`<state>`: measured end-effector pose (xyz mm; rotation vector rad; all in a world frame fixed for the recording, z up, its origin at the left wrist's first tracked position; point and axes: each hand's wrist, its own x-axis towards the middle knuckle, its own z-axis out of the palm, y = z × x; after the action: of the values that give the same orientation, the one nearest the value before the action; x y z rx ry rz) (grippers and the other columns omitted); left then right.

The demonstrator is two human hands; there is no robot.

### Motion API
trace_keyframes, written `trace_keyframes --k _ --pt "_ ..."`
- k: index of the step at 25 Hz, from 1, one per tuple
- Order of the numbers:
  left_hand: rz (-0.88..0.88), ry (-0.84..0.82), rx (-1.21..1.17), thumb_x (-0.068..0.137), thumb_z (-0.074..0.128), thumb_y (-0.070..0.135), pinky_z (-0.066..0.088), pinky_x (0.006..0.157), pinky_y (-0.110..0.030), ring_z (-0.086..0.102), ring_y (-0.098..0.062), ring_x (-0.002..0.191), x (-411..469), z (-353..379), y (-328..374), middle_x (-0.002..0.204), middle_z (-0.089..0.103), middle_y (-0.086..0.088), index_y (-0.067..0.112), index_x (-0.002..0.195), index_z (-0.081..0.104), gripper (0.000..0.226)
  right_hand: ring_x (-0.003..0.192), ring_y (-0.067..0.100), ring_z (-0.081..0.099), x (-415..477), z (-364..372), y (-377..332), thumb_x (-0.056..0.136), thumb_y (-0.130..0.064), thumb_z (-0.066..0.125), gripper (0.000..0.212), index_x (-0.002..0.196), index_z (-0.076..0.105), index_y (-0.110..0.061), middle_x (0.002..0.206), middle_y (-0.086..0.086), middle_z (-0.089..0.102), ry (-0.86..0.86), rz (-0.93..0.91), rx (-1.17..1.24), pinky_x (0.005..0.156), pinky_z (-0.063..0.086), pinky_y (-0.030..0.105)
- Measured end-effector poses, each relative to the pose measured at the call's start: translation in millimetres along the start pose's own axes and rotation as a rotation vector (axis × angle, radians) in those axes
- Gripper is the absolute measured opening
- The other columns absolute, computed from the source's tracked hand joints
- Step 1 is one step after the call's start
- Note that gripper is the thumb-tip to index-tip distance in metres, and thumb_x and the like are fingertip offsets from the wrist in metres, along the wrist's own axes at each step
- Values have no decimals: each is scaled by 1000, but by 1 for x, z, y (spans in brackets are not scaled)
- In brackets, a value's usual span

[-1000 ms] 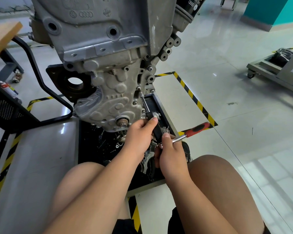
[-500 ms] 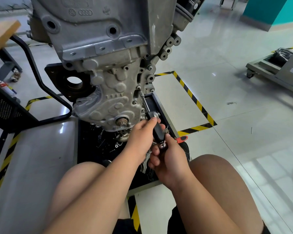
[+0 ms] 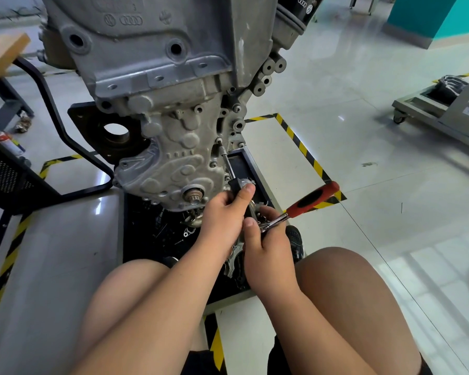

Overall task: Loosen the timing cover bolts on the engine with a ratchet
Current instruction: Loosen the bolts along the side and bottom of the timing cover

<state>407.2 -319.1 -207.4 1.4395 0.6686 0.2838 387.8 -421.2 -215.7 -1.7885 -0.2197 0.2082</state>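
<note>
L hand (image 3: pixel 224 212) curled round black grip at near end of ext. bar (image 3: pixel 229 166), thumb on top. R hand (image 3: pixel 267 249) just near-right of it, touching, closed round ratchet (image 3: pixel 313 197) shank by the head; red/blk handle sticking out to the right beyond fingers. Ext. bar running far-left from hands to bolt (image 3: pixel 219 141) at right edge of timing cover (image 3: pixel 173 163). Cover just far-left of L hand, on engine (image 3: pixel 160 50). Black parts tray (image 3: pixel 238 163) beneath hands. Yellow/blk floor tape (image 3: pixel 306 150) right of tray.

Ratchet (image 3: pixel 313 197) (red-black handle), extension (image 3: pixel 227 165) on cover bolt (image 3: pixel 219 141)
</note>
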Motion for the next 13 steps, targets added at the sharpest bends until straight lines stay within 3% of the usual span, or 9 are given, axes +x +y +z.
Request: trace_keyframes --k 1,3,5,7,10,13 --pt "-6 6 15 77 65 58 49 63 -23 65 -2 65 0 1 0 72 72 8 20 77 69 38 79 -5 60 1 1 -3 98 -31 47 16 113 46 -25 90 -13 62 0 54 104 71 45 14" --pt "-33 -45 -35 90 56 49 49 64 -25 66 -8 66 -1 3 2 74 72 7 22 81 68 30 52 13 53 3 1 -9 101 -31 41 18 99 54 -19 66 -3 59 -53 306 455 51 44 25" --pt "-78 -108 -156 96 48 37 48 53 -23 64 -15 59 -3 4 5 81 74 2 19 88 66 26 37 15 34 7 -1 -14 102 -36 37 33 84 58 -18 52 1 45 -119 551 808 42 32 24" --pt "-80 -115 -187 96 48 29 44 42 -21 59 -16 50 -4 3 5 84 73 -3 17 89 66 23 35 14 28 9 -2 -16 101 -40 37 36 85 63 -22 51 1 39 -143 660 1009 41 30 23" --pt "-23 -81 -114 94 56 30 49 57 -30 62 -18 59 -4 1 2 82 74 -1 24 76 71 25 35 14 30 8 1 -13 101 -41 37 35 86 61 -20 50 1 40 -143 620 945 41 30 23" --pt "-20 -66 -77 82 67 38 54 78 -47 63 -23 73 -2 -1 2 77 72 -3 27 66 72 21 42 15 45 6 1 -8 99 -37 41 27 86 56 -18 56 0 52 -18 406 519 44 37 26"
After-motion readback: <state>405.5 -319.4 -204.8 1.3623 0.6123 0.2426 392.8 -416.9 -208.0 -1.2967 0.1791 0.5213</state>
